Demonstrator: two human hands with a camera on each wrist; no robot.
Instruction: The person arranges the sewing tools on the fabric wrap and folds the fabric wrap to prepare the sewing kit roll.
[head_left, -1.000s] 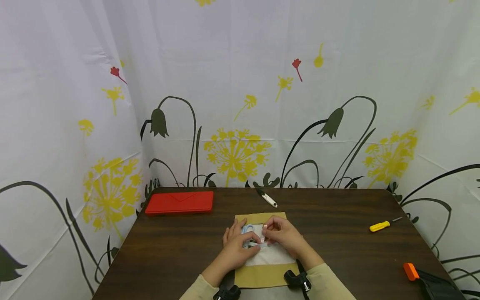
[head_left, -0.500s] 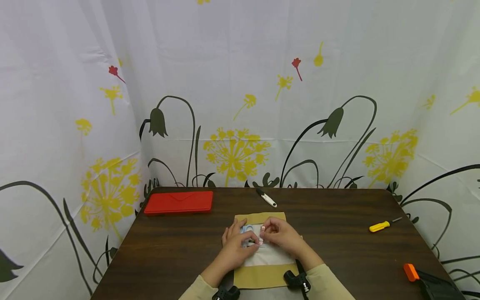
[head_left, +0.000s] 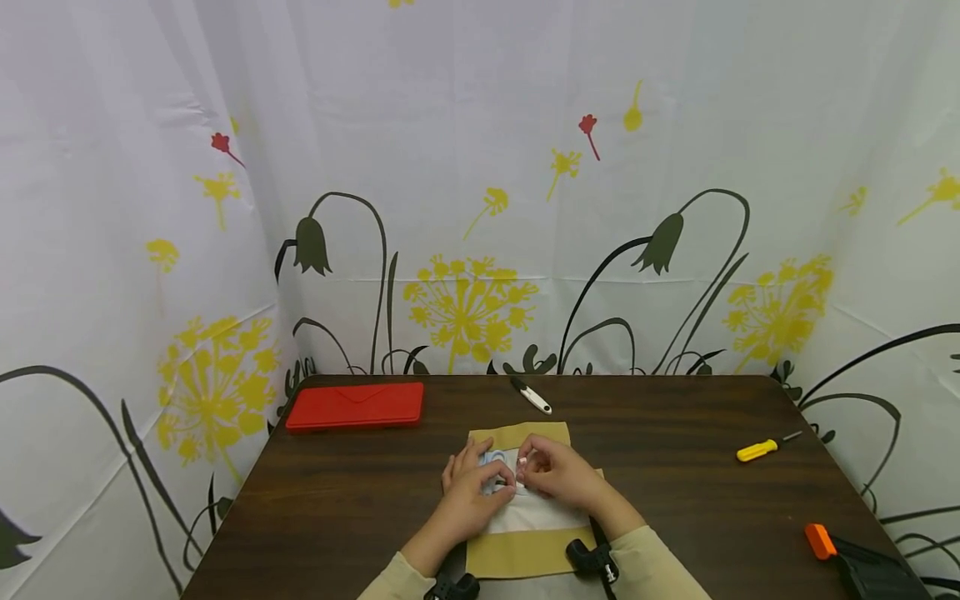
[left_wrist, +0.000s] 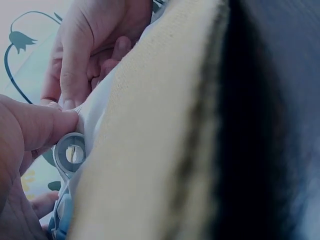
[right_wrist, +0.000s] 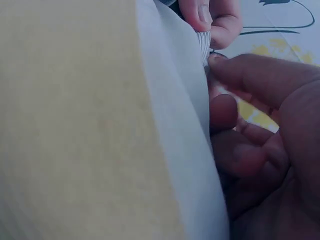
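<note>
A tan-and-white fabric organizer (head_left: 531,553) lies unfolded in front of me. My left hand (head_left: 468,492) rests on its left part, thumb and forefinger pinching at a ribbed white elastic band (right_wrist: 204,44). Under that hand sits a light blue item with a ring-shaped end (head_left: 493,457). A grey ring (left_wrist: 70,154) shows close below the thumb in the left wrist view. My right hand (head_left: 558,475) pinches a small, slim white-and-red item (head_left: 521,465) upright at the band, right beside the left fingertips. Its lower part is hidden and its kind cannot be told.
A red case (head_left: 356,406) lies at the back left of the dark wooden table (head_left: 337,500). A white-handled tool with a black tip (head_left: 534,397) lies behind the organizer. To the right are a yellow screwdriver (head_left: 759,451) and a black-and-orange tool (head_left: 862,562).
My right hand has shifted slightly left and lower with the white-and-red item, and less of that item shows. The left hand stays nearly in place at the band.
</note>
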